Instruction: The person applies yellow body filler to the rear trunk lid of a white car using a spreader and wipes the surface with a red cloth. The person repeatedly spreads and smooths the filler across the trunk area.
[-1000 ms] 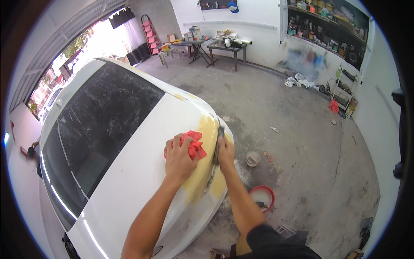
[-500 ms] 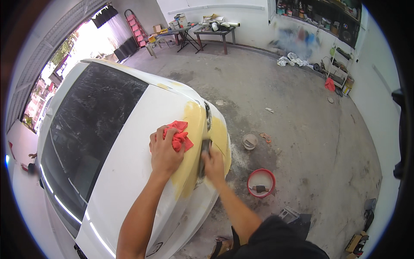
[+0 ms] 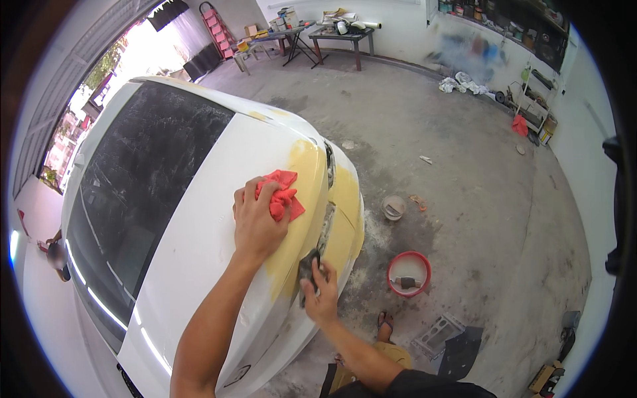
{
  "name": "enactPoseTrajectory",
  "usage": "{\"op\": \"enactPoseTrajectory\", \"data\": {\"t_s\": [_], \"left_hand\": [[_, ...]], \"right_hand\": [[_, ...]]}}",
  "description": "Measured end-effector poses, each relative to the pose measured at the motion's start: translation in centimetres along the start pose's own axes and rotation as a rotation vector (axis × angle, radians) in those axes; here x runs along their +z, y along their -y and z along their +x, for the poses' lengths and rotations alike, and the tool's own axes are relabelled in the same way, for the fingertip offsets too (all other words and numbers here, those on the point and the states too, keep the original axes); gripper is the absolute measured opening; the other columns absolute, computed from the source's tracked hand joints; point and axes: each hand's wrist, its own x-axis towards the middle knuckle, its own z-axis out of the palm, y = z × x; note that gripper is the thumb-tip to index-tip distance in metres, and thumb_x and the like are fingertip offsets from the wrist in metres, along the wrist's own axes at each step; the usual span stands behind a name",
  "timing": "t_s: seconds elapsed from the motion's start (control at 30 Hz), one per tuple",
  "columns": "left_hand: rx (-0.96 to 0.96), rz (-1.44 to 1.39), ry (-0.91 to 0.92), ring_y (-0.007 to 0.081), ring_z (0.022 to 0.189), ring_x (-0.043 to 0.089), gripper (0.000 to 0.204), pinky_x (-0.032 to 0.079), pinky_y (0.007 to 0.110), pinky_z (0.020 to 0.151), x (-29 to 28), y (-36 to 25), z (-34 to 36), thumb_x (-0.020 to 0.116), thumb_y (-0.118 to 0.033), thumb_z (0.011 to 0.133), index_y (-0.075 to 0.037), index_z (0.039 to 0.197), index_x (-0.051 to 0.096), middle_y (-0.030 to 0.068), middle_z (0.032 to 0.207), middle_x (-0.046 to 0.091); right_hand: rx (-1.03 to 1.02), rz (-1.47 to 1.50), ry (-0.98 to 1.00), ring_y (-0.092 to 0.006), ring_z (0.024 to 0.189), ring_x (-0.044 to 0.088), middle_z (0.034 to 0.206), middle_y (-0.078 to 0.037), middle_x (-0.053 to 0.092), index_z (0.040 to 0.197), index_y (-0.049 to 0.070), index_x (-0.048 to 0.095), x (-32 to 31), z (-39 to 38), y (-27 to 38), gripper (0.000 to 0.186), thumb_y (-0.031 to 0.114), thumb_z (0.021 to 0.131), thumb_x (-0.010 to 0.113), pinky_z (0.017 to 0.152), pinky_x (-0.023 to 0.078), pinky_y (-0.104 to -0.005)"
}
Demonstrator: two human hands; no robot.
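Note:
A white car (image 3: 192,219) fills the left side, with yellowish filler (image 3: 308,162) spread along its rear edge. My left hand (image 3: 260,215) presses a crumpled red cloth (image 3: 282,192) onto the panel, its fingers curled around it. Lower and to the right, my right hand (image 3: 322,295) grips a dark grey sanding block (image 3: 307,268) at the car's rear edge. Fingers and blur partly hide the block's shape. Just above it, a recessed light opening (image 3: 326,225) shows in the bodywork.
A red-rimmed bucket (image 3: 429,272) with cloudy liquid and a dark block stands on the floor at right. Beyond it sits a small round tub (image 3: 393,207). Grey metal and black panels (image 3: 458,351) lie near my feet. Another person (image 3: 56,255) is at the far left.
My right hand and the sanding block have slid down along the car's rear edge, uncovering the light opening. My left hand stays on the cloth. The view has shifted slightly.

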Motion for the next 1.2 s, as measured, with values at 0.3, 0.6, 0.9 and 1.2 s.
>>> {"op": "enactPoseTrajectory", "data": {"t_s": [0.3,0.6,0.9,1.2], "left_hand": [[-0.016,0.005,0.006,0.0385,0.130,0.049,0.043,0.044,0.055,0.109,0.0,0.2,-0.4,0.079,-0.024,0.088,-0.017,0.128,0.064,0.0083,0.143,0.054],[0.004,0.000,-0.020,0.0386,0.130,0.048,0.043,0.043,0.056,0.109,0.0,0.3,-0.2,0.078,-0.025,0.089,-0.016,0.128,0.064,0.0089,0.142,0.054],[-0.013,0.007,0.005,0.0386,0.130,0.048,0.044,0.043,0.056,0.109,0.0,0.4,-0.5,0.078,-0.025,0.089,-0.015,0.129,0.065,0.0092,0.142,0.054],[0.024,0.024,-0.036,0.0390,0.129,0.049,0.043,0.045,0.056,0.107,0.2,0.4,-0.3,0.079,-0.027,0.089,-0.014,0.128,0.065,0.0101,0.142,0.054]], "right_hand": [[0.091,0.019,-0.021,-0.0338,0.118,0.064,0.128,-0.021,0.064,0.145,0.001,0.064,-0.4,-1.0,2.2,0.048,0.018,0.101,0.073,0.102,0.051,-0.0397],[0.522,0.063,-0.103,-0.0347,0.137,0.054,0.133,-0.027,0.062,0.147,-0.001,0.062,2.0,6.2,-0.2,0.047,0.024,0.107,0.065,0.114,0.042,-0.0419],[0.726,0.610,-0.333,-0.0115,0.075,0.052,0.082,-0.002,0.060,0.104,-0.012,0.068,3.6,7.1,3.8,0.041,0.027,0.112,0.058,0.069,0.047,-0.0338],[0.721,0.716,-0.418,-0.0155,0.091,0.060,0.103,-0.007,0.070,0.130,-0.006,0.068,4.5,8.5,4.6,0.037,0.024,0.110,0.060,0.088,0.051,-0.0301]]}}
